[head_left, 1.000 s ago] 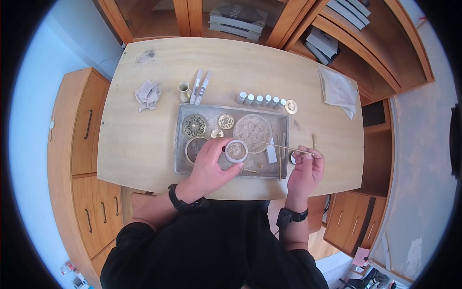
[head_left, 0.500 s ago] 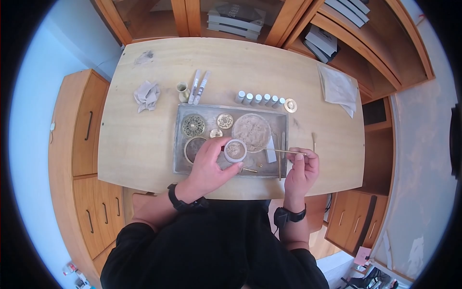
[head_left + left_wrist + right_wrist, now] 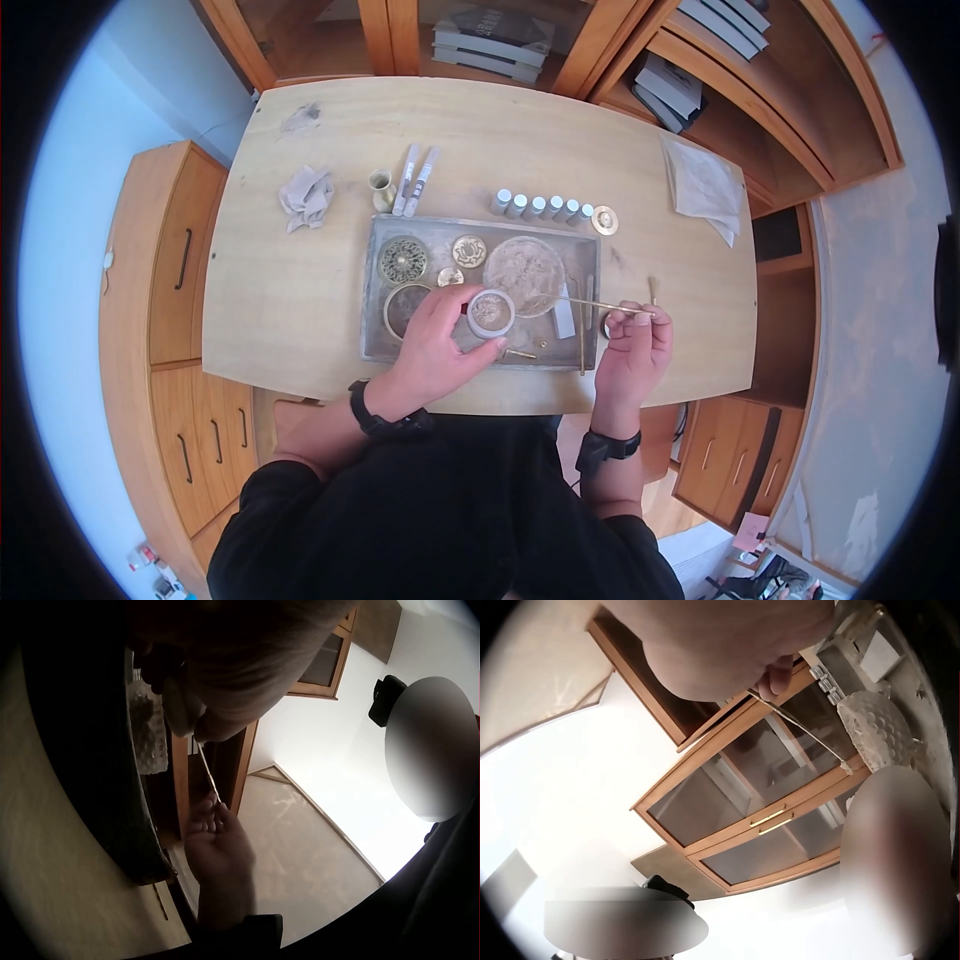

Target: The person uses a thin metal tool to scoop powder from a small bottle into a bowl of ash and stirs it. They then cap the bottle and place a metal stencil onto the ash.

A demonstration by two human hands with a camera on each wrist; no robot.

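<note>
My left hand [image 3: 432, 345] grips a small round jar [image 3: 508, 324] of pale brown powder from the side, its mouth facing up, over the front of the grey tray [image 3: 370, 300]. At the right, my right hand [image 3: 636, 355] pinches a thin brass stick [image 3: 598, 304] by one end. The stick points left, its far tip over the wide bowl [image 3: 562, 262] of ash-like powder beside the jar. A small pale clump [image 3: 846, 767] shows at that tip in the right wrist view. Dimpled sides of the bowl [image 3: 889, 724] also appear there.
The tray bears an openwork brass lid [image 3: 403, 260], a lotus-patterned disc [image 3: 469, 251], a round dish [image 3: 389, 310] and a white block [image 3: 564, 318]. Behind it stand several capped vials [image 3: 536, 207], a small vase [image 3: 381, 188] and two tubes [image 3: 415, 185]. A brush [image 3: 654, 290] lies right.
The stick's tip swung left to the jar half a second ago, and has since moved back right over the bowl with my right hand. My left hand and the jar stay nearly still.
</note>
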